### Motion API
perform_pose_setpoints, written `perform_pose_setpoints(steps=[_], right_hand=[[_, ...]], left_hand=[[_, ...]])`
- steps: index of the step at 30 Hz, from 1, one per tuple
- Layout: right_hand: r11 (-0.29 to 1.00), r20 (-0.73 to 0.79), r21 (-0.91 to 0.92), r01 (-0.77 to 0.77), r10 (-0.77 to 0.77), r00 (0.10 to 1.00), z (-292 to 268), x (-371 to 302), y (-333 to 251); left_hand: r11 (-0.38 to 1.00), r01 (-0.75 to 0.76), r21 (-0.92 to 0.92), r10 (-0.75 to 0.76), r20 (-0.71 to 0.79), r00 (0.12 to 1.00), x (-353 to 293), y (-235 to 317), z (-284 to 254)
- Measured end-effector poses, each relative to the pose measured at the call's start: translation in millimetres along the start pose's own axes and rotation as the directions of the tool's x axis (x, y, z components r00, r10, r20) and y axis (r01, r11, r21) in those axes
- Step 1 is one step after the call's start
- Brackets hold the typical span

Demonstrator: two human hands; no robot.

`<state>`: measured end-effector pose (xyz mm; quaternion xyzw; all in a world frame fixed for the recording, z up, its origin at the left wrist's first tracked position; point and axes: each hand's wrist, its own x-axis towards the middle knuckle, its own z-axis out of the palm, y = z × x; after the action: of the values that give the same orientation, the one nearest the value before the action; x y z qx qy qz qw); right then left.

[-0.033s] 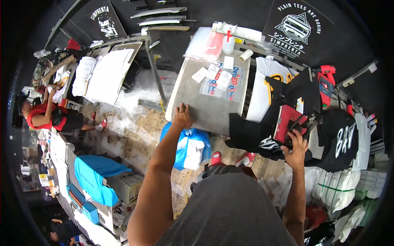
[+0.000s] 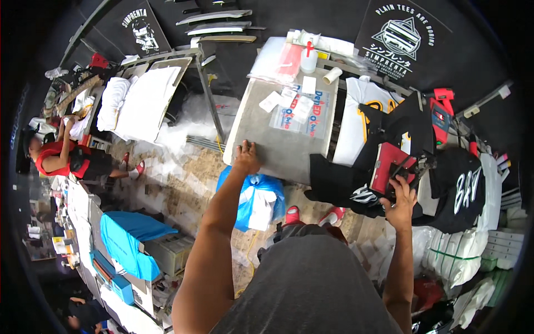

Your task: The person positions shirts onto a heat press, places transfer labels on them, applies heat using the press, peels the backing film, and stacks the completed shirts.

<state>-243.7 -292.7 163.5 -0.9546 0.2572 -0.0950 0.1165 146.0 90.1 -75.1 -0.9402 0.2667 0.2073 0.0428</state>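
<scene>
Head view: left hand (image 2: 245, 158) lies flat, fingers spread, on the near edge of the grey table (image 2: 278, 153) — gripping nothing. Right hand (image 2: 401, 196) is closed around the black handle (image 2: 401, 170) of the heat press (image 2: 414, 142), just beside its red pad (image 2: 385, 163). Black shirt (image 2: 345, 181) drapes under the press. Transfer sheets (image 2: 303, 111) sit mid-table; blue bag (image 2: 253, 197) below.

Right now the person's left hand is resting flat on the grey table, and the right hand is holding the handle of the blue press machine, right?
Almost. The left hand does rest on the grey table, and the right hand grips the handle, but the press machine is red with black parts, not blue. The head view shows it. The blue thing is a plastic bag under the table.
</scene>
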Motion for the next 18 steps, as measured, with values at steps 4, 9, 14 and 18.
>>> perform_pose_setpoints(steps=[4, 9, 14, 18], right_hand=[[1.0, -0.008, 0.0, 0.003, -0.003, 1.0, 1.9, -0.2, 1.0], [1.0, -0.021, 0.025, 0.01, -0.01, 1.0, 1.8, -1.0, 0.8], [1.0, -0.021, -0.004, 0.004, -0.004, 1.0, 1.8, -1.2, 1.4], [1.0, -0.031, 0.002, 0.01, -0.01, 0.999, 2.3, -1.9, 1.6]], left_hand=[[0.991, 0.068, -0.117, -0.06, 0.065, 0.996, -10.7, 10.5, -14.9], [0.961, 0.12, -0.248, -0.117, 0.027, 0.993, -39.5, 26.1, -47.9], [0.952, 0.151, -0.268, -0.149, 0.029, 0.988, -44.4, 32.1, -56.1], [0.952, 0.161, -0.26, -0.157, 0.036, 0.987, -44.7, 33.1, -56.2]])
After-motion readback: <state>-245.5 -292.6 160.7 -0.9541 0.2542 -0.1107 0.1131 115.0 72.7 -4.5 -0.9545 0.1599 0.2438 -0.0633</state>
